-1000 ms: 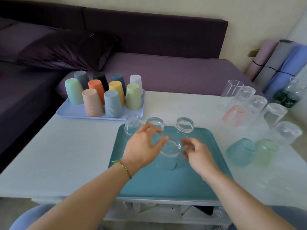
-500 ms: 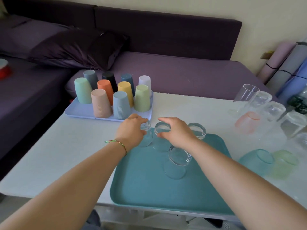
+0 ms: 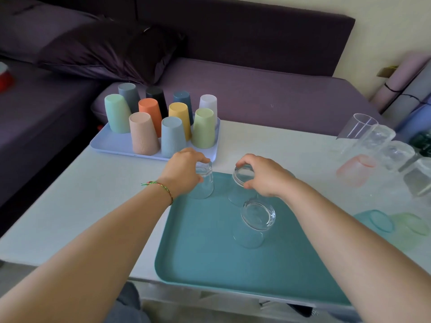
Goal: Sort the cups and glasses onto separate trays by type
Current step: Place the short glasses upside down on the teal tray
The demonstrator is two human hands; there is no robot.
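item one: clear glasses, mouth-down, thick-based. i am watching the left hand (image 3: 184, 170) curling its fingers over the base of the first glass (image 3: 204, 185), and the right hand (image 3: 265, 176) pinching the base rim of the second glass (image 3: 242, 179). both are standing at the far end of the teal tray (image 3: 210, 264). the third glass (image 3: 254, 223) is sitting just nearer than the right hand.
item two: plastic cups (image 3: 172, 134), pastel and dark, are standing inverted on the lilac tray (image 3: 112, 143) just beyond the left hand.
item three: loose clear glasses (image 3: 377, 141), a pink tumbler (image 3: 354, 170), a teal tumbler (image 3: 377, 221) and a green tumbler (image 3: 410, 222) are crowding the table (image 3: 81, 194) right of the right hand.
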